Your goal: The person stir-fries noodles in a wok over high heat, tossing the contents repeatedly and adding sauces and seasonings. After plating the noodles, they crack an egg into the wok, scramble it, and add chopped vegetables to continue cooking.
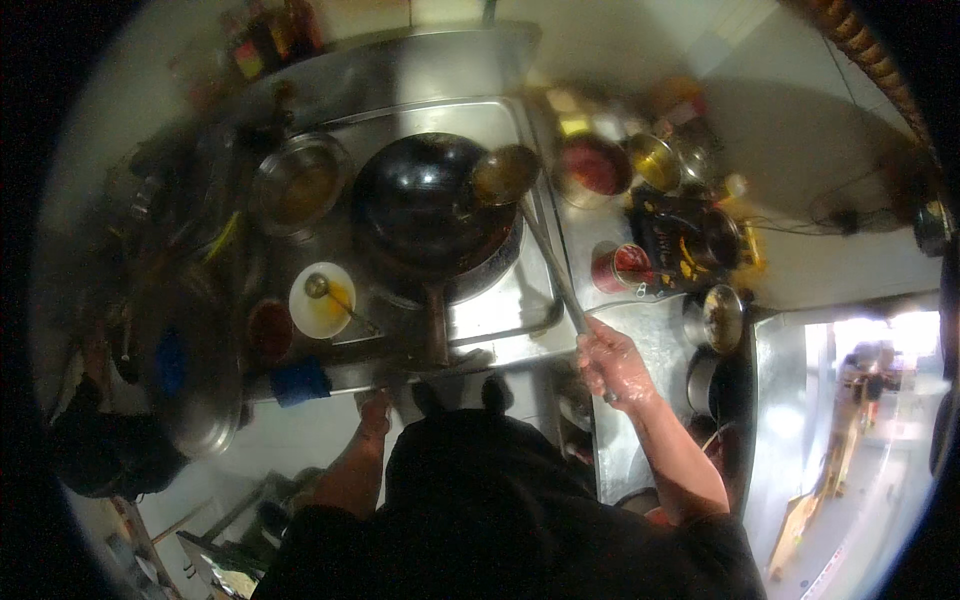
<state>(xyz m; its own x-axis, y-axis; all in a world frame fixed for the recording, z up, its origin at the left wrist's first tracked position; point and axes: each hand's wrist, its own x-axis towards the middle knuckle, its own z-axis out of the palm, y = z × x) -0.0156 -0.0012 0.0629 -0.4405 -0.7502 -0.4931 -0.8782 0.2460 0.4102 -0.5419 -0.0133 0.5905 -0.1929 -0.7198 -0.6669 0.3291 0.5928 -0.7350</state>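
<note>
My right hand point(615, 364) grips the long metal handle of a ladle point(555, 262). The ladle's bowl is raised over the right rim of a dark wok point(420, 202), and it looks blurred. On the stove, the wok's single handle point(436, 326) points towards me. My left hand point(376, 411) hangs low by the stove's front edge, near a blue cloth point(300, 381); its fingers are too dim to make out. Left of the wok, a white bowl point(311, 304) holds a spoon point(318, 286) and some yellow-orange liquid.
A metal bowl with a strainer point(304, 186) stands left of the wok. To the right are a pot of red contents point(592, 169), an opened red can point(626, 266) and a metal bowl point(724, 319). Bottles point(274, 37) stand at the back. A large round metal lid or pan point(214, 431) lies at left.
</note>
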